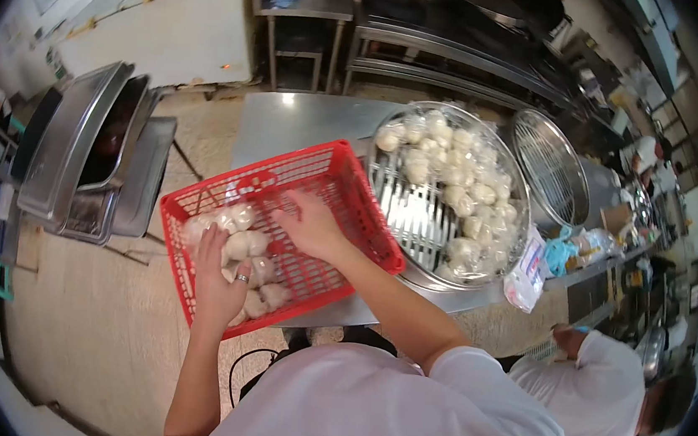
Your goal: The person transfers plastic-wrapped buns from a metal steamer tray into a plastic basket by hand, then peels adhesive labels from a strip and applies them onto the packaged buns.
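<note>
A red plastic basket (362,257) sits tilted across the metal table's left edge. White round steamed buns (239,245) in clear plastic bags are grouped in its left part. My left hand (221,277), with a ring on one finger, rests against these buns with its fingers stretched out. Inside the basket, just right of the buns, my right hand (314,227) reaches with fingers apart and nothing visible in them. Right of the basket, a round metal steamer tray (404,215) carries many more bagged buns (479,180), mostly along its back and right side.
Another round steamer tray (547,166) leans behind the first on the metal table (307,126). A printed plastic packet (526,277) lies near the right edge. Large metal pans (78,150) stand at left. A co-worker in a white shirt (592,401) is close on my right.
</note>
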Available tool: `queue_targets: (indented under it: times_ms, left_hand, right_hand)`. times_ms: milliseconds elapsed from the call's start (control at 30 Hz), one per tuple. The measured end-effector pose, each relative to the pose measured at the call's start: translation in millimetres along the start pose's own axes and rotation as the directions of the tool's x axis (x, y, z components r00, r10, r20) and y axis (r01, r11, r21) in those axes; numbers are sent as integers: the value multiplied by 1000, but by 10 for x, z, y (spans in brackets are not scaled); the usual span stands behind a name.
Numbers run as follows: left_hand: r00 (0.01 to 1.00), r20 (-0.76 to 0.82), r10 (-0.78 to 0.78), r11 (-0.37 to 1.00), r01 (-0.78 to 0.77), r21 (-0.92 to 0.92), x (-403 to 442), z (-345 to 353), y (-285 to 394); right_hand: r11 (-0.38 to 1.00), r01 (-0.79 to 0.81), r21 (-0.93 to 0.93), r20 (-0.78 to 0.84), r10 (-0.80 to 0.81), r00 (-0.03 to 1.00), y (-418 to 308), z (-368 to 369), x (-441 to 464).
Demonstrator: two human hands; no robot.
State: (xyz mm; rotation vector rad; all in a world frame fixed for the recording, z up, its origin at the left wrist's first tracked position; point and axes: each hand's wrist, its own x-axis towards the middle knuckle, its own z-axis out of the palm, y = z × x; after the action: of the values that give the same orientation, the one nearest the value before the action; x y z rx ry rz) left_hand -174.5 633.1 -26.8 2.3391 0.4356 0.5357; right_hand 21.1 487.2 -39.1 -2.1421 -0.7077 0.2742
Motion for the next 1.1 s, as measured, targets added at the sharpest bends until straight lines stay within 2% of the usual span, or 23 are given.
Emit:
queue_targets:
  times_ms: [33, 67, 100, 167, 200, 267, 333, 400, 433, 533, 667, 733, 767, 833, 900, 967, 1000, 1067, 1100]
  left_hand:
    - [997, 59, -39, 999, 38, 16, 50, 100, 76]
    - [992, 111, -59, 998, 56, 29, 86, 196, 121]
    - [984, 161, -80, 996, 74, 44, 123, 294, 145]
    - [967, 233, -97, 992, 74, 106, 172, 486, 178]
    - [967, 244, -80, 996, 67, 64, 192, 569, 249]
    - [965, 258, -52, 998, 58, -16, 225, 708, 390]
    - [969, 246, 14, 997, 6, -82, 288, 880, 605]
    - [968, 241, 75, 986, -35, -163, 377, 1019, 927]
    - [970, 226, 94, 990, -67, -123, 405, 1111, 1030]
    - [946, 233, 227, 964, -186, -188, 493, 1250, 1433]
    - [876, 261, 405, 905, -345, -248, 548, 1521, 1989]
    - [838, 237, 492, 855, -413, -314, 604, 1567, 2425]
    - [818, 222, 530, 828, -443, -345, 609, 1579, 2601]
    - [786, 440, 434, 853, -203, -480, 600, 1625, 2846]
    - [672, 640, 374, 825, 75, -560, 622, 1769, 2715]
    - [702, 589, 401, 712, 165, -682, 577, 1761, 2576]
    - [719, 560, 410, 645, 206, -736, 558, 1747, 2503]
    - [701, 606, 376, 519, 383, -765, 524, 1730, 2294]
    - [693, 623, 363, 443, 459, -770, 516, 1703, 2212]
  right_hand:
    - [1000, 21, 24, -10, -20, 1000, 24, -387, -150]
    - [998, 59, -5, -111, -59, 992, 118, -731, -303]
    - [993, -37, 108, -144, 53, 988, 305, -1039, -410]
    - [986, -74, -151, -374, 12, 927, 639, -1758, -773]
    - [950, -102, -296, -458, -47, 888, 1075, -2059, -887]
    - [723, -376, -580, -556, -15, 831, 1415, -2626, -1194]
    - [487, -532, -693, -630, -51, 775, 2016, -2883, -1379]
    - [640, -561, -525, -532, 267, 803, 2130, -3129, -1461]
    - [694, -580, -426, -442, 400, 803, 2161, -3241, -1427]
    - [886, -324, -332, -538, 104, 836, 1927, -3395, -1455]
    - [978, -161, -135, -352, 104, 930, 1105, -3633, -1512]
    - [988, -99, -117, -170, 78, 982, 732, -3669, -1500]
    - [998, -50, -34, -114, 46, 992, 554, -3608, -1476]
    - [990, 47, 135, -8, -46, 999, 251, -3453, -1400]
    - [928, 13, 373, 15, -20, 1000, 60, -3369, -1348]
    - [777, -61, 627, 68, 23, 997, 153, -3383, -1288]
    - [769, 15, 639, 1, -20, 1000, 271, -3371, -1281]
    - [746, 157, 647, -123, -101, 987, 484, -3284, -1226]
    - [829, 143, 541, -61, -131, 990, 624, -3122, -1236]
